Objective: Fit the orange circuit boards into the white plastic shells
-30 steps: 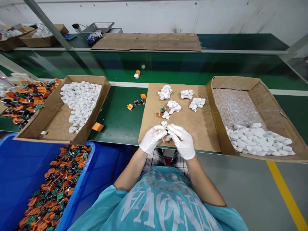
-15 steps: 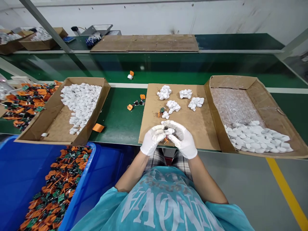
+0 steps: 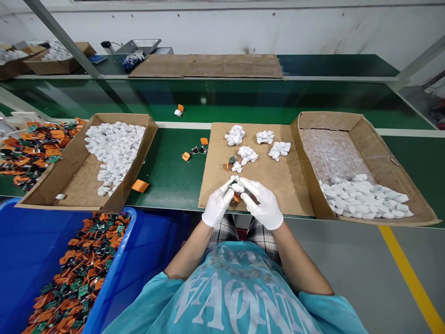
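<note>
Above the front of the cardboard sheet (image 3: 274, 185), my gloved left hand (image 3: 217, 204) is closed in a pinch on a small white plastic housing (image 3: 238, 188). A bit of orange shows just under the housing. From the other side, my gloved right hand (image 3: 262, 204) has its thumb and index finger at the same housing; its fingertips partly cover the piece. Just beyond my hands lie a small white cluster (image 3: 237, 167) and a green circuit board (image 3: 231, 160) with orange parts. Further back on the sheet sit several more clusters of white pieces (image 3: 234, 135).
A cardboard tray (image 3: 74, 178) of white pieces stands left, another (image 3: 335, 148) right. Orange-and-green circuit parts fill a blue bin (image 3: 130, 232) and a heap (image 3: 38, 148) at far left. Loose orange-tagged parts (image 3: 196, 149) and an orange tab (image 3: 140, 186) lie on the green bench.
My right hand's fingers have spread a little, showing more of the white housing. My left hand keeps its pinch. The view has shifted slightly.
</note>
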Action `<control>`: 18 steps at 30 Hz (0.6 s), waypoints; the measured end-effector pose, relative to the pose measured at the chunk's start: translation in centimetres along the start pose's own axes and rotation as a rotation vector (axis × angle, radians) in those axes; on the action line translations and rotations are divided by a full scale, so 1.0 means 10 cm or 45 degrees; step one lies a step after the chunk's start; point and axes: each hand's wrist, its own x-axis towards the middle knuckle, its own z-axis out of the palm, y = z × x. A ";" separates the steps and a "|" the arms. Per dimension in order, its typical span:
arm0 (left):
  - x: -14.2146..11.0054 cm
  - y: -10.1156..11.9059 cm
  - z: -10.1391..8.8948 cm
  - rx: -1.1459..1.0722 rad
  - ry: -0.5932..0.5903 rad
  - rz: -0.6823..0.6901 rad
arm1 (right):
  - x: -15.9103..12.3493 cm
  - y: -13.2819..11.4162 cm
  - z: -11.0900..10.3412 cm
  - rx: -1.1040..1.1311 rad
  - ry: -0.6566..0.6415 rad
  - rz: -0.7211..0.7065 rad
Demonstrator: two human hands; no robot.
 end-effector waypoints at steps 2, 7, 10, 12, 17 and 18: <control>0.00 0.03 0.03 0.078 0.006 0.034 | 0.00 -0.01 -0.01 0.034 0.079 -0.018; 0.03 0.08 0.06 0.204 0.074 0.059 | 0.02 -0.03 0.01 0.060 0.164 -0.004; 0.04 0.09 0.01 0.283 -0.002 0.008 | 0.04 -0.05 0.01 0.206 0.169 0.219; 0.03 0.11 -0.01 0.316 -0.071 -0.038 | 0.05 -0.05 -0.01 0.402 0.095 0.355; 0.01 0.19 0.02 0.251 -0.234 -0.158 | 0.07 -0.02 -0.05 0.681 -0.154 0.393; 0.01 0.21 0.04 0.210 -0.258 -0.201 | 0.07 0.00 -0.06 0.680 -0.165 0.386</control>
